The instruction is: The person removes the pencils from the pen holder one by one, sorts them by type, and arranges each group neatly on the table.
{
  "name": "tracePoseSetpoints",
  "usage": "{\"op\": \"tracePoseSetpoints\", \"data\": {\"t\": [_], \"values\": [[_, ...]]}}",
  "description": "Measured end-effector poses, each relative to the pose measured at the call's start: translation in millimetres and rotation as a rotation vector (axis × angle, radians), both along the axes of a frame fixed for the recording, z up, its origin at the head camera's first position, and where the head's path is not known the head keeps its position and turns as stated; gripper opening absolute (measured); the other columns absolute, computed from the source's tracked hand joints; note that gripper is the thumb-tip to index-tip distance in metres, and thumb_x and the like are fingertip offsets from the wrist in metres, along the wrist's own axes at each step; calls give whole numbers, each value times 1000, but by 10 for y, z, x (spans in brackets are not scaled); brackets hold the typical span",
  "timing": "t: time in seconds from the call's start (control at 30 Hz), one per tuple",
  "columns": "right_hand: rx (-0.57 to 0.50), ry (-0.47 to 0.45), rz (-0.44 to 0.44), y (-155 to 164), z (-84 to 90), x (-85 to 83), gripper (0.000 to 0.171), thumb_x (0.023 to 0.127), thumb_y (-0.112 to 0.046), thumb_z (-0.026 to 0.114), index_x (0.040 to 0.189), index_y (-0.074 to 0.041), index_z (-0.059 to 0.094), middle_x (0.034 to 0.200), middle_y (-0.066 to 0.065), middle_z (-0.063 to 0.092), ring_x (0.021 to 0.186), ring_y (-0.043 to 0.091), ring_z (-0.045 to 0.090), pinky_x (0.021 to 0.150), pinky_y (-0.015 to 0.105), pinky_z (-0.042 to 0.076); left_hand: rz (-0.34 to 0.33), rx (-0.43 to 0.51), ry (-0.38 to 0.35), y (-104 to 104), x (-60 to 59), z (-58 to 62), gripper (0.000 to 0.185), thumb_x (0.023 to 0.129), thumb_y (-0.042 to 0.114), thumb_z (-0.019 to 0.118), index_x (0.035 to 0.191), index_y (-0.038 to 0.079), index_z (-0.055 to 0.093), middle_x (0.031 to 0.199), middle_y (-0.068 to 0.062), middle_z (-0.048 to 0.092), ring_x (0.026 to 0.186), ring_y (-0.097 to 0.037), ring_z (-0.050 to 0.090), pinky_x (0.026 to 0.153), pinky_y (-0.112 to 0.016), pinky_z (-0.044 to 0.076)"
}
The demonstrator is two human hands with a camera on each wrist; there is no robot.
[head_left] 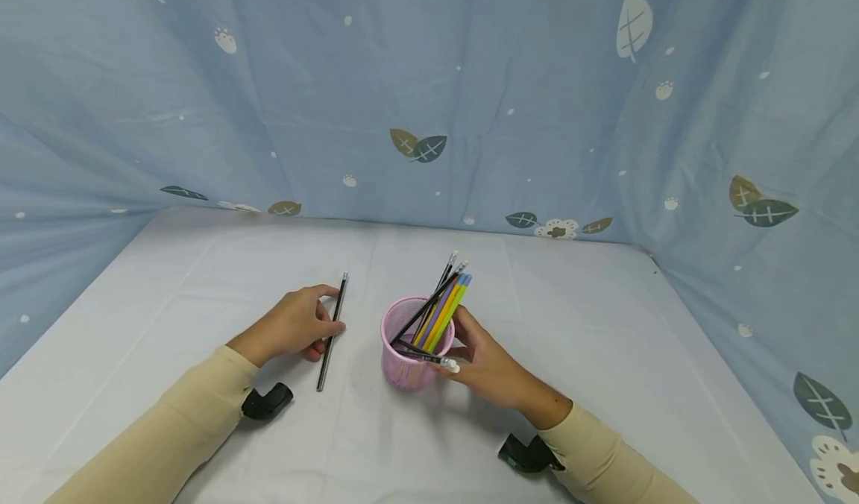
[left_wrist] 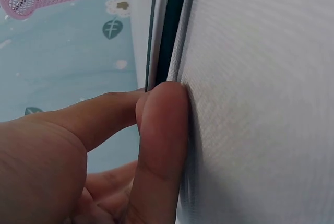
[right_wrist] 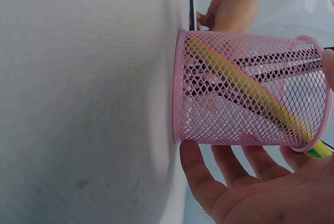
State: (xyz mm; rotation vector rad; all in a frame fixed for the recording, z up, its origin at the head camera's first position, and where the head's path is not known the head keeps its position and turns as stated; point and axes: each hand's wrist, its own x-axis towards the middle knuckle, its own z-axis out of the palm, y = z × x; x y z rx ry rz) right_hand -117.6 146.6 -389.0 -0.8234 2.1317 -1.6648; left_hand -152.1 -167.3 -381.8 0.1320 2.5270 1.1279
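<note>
A pink mesh cup (head_left: pixel 405 370) (right_wrist: pixel 245 98) stands mid-table and holds several pencils (head_left: pixel 443 306), black, yellow, blue and purple. One black pencil with a white eraser (head_left: pixel 451 366) leans over the near rim. My right hand (head_left: pixel 490 366) (right_wrist: pixel 235 182) wraps the cup's right side, with the fingers along the wall and the thumb by the rim. A black pencil (head_left: pixel 332 332) (left_wrist: pixel 169 25) lies flat on the table left of the cup. My left hand (head_left: pixel 295 325) (left_wrist: pixel 156 109) pinches its middle between thumb and forefinger.
A white cloth (head_left: pixel 590 325) covers the table. Blue leaf-print fabric (head_left: pixel 429 79) walls it in at the back and on both sides. Black wrist mounts (head_left: pixel 266 402) (head_left: pixel 526 455) sit under each sleeve.
</note>
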Motion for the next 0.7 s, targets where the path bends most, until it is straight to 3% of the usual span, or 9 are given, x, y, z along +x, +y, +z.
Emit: {"op": "tracePoseSetpoints", "data": {"t": [0.37,0.57,0.7], "values": [[23,-14,-14,-9,-5,11,81,93,-19,71,157,-24,21,155,3,38,141,27,43,107,50,45,-9,-43,63,-12,8,-11,67,93,17,71,149,4,37,85,-9,62,53,-16,62,51,-31,56],[22,-20,-10,-8,-3,17,84,93,-20,72,158,-23,19,155,3,39,139,26,44,105,49,46,17,-57,323,63,29,47,45,99,24,62,139,7,51,88,-5,64,54,-15,51,49,-28,43],[23,-14,-15,0,14,16,85,93,-20,72,158,-28,18,156,2,37,140,26,44,105,50,46,23,-28,486,208,68,171,36,99,21,61,133,10,57,99,-6,66,82,-20,62,67,-31,51]]}}
